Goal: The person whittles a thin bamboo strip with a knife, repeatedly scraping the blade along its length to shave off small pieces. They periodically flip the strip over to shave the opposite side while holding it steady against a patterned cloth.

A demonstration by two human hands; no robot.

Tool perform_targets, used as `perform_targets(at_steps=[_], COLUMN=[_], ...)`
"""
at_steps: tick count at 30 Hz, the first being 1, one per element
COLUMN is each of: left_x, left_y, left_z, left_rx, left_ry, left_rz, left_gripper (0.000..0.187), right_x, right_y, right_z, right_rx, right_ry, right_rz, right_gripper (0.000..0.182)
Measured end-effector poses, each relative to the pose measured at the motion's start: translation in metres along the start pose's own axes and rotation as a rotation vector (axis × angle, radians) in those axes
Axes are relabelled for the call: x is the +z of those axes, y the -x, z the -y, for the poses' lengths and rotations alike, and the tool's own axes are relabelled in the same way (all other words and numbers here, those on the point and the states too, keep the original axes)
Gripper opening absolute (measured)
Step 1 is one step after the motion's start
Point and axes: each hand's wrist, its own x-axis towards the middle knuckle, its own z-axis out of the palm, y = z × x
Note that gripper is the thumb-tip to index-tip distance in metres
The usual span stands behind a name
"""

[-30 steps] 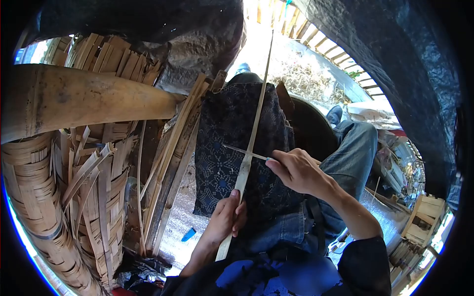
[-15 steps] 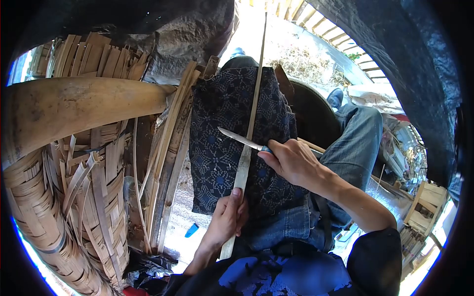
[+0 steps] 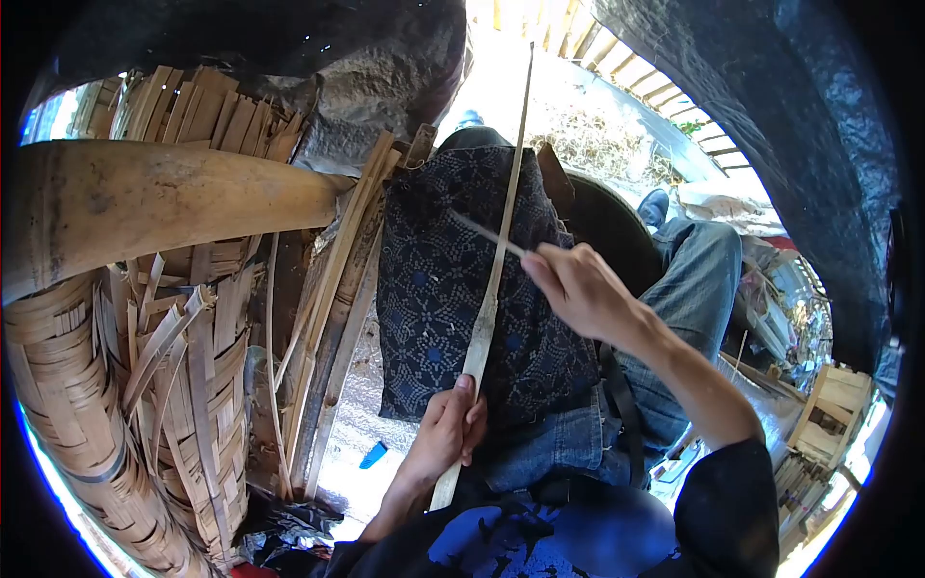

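A long bamboo strip (image 3: 493, 279) runs from the near edge up the middle of the view to the far top, lying over a dark patterned cloth (image 3: 434, 289) spread on the person's lap. The left hand (image 3: 445, 431) has its grip clamped on the strip's wider near end. The right hand (image 3: 576, 287) is closed around the handle of a knife (image 3: 487, 233), whose thin blade crosses the strip higher up; the blade is blurred, and its handle is hidden inside the fist. The strip's near end is cut off behind the left wrist. Blue jeans (image 3: 689, 299) show to the right of the cloth. To the left stand a thick bamboo pole (image 3: 154, 207), a woven basket (image 3: 87, 385) and loose bamboo slats (image 3: 337, 289) leaning close against the cloth's edge. Far ahead, sunlit ground (image 3: 578, 125) lies open; dark sheeting (image 3: 771, 125) hangs at the right.
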Motion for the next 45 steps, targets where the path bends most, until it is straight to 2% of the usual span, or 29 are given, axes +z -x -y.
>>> perform_targets(at_steps=[3,5,9,18,20,21,24,26,27,29,31,33,35,40,43,45], left_x=[-0.008,-0.014,-0.013,0.0,0.004,0.005,0.001,0.0,0.0,-0.001,-0.001,-0.001,0.0,0.003,0.007,0.004], left_y=[-0.002,-0.003,0.001,0.004,0.008,0.011,0.01,0.006,0.004,0.002,0.002,0.002,0.002,0.006,0.012,0.013], left_z=[0.005,0.005,0.002,0.003,0.009,0.012,0.015,0.014,0.015,0.015,0.015,0.017,0.017,0.013,0.018,0.019], left_rx=[-0.04,-0.13,-0.209,-0.237,-0.225,-0.216,-0.201,-0.188,-0.182,-0.171,-0.201,-0.19,-0.186,-0.168,-0.18,-0.175], left_ry=[0.171,0.588,0.807,0.971,0.99,1.003,1.035,1.014,1.064,1.127,1.14,1.158,1.174,1.133,1.068,1.053], left_rz=[0.054,0.219,0.247,0.241,0.263,0.286,0.291,0.298,0.323,0.34,0.38,0.389,0.407,0.308,0.317,0.318], left_gripper=[0.053,0.052,0.051,0.052,0.051,0.05,0.05,0.05,0.05,0.051,0.05,0.05,0.05,0.052,0.051,0.051], right_x=[0.018,0.021,0.026,0.023,0.02,0.021,0.02,0.019,0.018,0.024,0.022,0.017,0.018,0.023,0.017,0.021], right_y=[0.028,0.033,0.031,0.023,0.016,0.007,0.004,0.003,0.007,0.021,0.024,0.021,0.02,0.018,0.005,-0.003], right_z=[-0.007,-0.005,-0.005,-0.003,0.001,-0.009,-0.015,-0.022,-0.019,-0.009,-0.006,-0.006,-0.008,-0.006,0.003,-0.009], right_rx=[-0.18,-0.145,-0.09,-0.15,0.04,-0.067,-0.07,-0.237,-0.238,-0.419,-0.401,-0.118,-0.112,-0.143,0.068,-0.044], right_ry=[0.057,0.027,0.08,0.189,0.119,0.202,0.158,0.061,0.071,0.032,0.025,0.078,0.073,0.148,0.118,0.123], right_rz=[-0.025,0.003,-0.038,-0.006,-0.007,-0.107,-0.074,-0.142,-0.146,-0.302,-0.262,-0.021,-0.024,-0.065,-0.037,-0.099], right_gripper=[0.041,0.041,0.043,0.046,0.045,0.043,0.041,0.04,0.04,0.041,0.042,0.043,0.044,0.047,0.04,0.047])
